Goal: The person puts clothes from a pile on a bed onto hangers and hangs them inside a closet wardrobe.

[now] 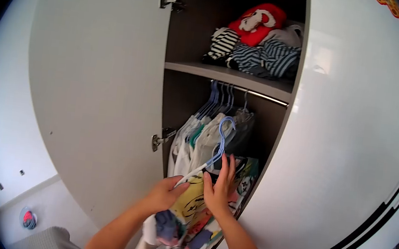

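My left hand (166, 193) is closed around one end of a hanger (191, 174), which has a white arm and a blue hook tilted upward. From it hangs a yellow printed garment (190, 195) with colourful patches lower down. My right hand (218, 188) lies against the garment beside the hanger's neck, its fingers stretched upward and its thumb apart. Just behind the hook, white clothes (207, 132) hang on blue hangers inside the open wardrobe. Part of the hanger's far arm is hidden by the right hand and cloth.
A metal rail (266, 97) runs under a shelf (244, 79) piled with striped clothes (266, 57) and a red item (263, 21). The open door (95, 88) stands to the left, a glossy white door (350, 141) to the right. A small bowl (29, 218) sits at lower left.
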The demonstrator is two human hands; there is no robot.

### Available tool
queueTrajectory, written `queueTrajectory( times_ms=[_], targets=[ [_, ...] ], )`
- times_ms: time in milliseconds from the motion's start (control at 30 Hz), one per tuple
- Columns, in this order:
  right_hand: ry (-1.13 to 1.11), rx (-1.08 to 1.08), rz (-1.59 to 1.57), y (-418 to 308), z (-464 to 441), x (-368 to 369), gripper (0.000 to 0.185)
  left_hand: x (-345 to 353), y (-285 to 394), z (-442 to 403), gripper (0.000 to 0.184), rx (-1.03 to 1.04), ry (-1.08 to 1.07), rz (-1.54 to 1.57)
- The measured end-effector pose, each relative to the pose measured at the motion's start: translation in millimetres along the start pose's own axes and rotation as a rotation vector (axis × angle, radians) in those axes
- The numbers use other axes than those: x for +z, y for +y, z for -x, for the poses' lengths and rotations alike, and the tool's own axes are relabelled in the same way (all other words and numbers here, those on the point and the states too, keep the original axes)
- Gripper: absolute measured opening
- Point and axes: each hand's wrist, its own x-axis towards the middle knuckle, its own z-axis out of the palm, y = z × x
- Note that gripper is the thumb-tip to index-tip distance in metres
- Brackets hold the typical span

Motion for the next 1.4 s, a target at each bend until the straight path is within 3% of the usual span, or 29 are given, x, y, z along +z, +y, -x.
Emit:
queueTrajectory(
  times_ms=[33,200,400,533,633,733,833,867,1000,1100,1133,1233,1267,1400],
  targets=[
    [0.046,0.054,-0.133,6,1,4,0.064,10,0,-17,0.031,0.056,0.003,0.034],
    [0.144,0.052,-0.21,15,-3,1,0.059,50,0,-119,0.029,0.406,0.155,0.03],
    [0.208,0.199,-0.395,40,-2,6,0.056,82,37,-205,0.039,0.323,0.309,-0.148],
    [0.227,0.283,-0.516,46,0,8,0.058,91,12,-251,0.046,0.406,0.214,-0.234],
    [0.27,0.246,-0.481,46,-9,13,0.061,88,-12,-244,0.049,0.345,0.181,-0.296],
    [0.325,0.28,-0.281,47,-32,30,0.068,75,-43,-234,0.046,0.617,0.158,-0.203],
    [0.357,0.383,-0.142,69,-75,59,0.072,40,-29,-194,0.045,0.233,-0.311,0.291],
    [0.338,0.435,-0.158,78,-91,68,0.073,36,-39,-192,0.044,0.258,-0.404,0.405],
    [-0.051,0.507,-0.089,62,-132,69,0.077,18,-47,-174,0.046,0.316,-0.232,0.303],
    [-0.097,0.323,-0.116,84,-152,112,0.081,-1,-67,-181,0.05,0.462,-0.079,0.201],
    [-0.111,0.292,-0.091,80,-158,127,0.083,-12,-62,-178,0.054,0.43,-0.103,0.351],
    [-0.123,0.423,-0.063,78,-153,145,0.086,-26,-86,-190,0.057,0.306,-0.053,0.318],
    [-0.186,0.454,-0.087,72,-152,135,0.086,-21,-64,-177,0.064,0.298,-0.023,0.24],
    [-0.02,0.285,-0.072,98,-133,157,0.077,-13,-82,-185,0.074,0.473,-0.041,0.202]
  ],
)
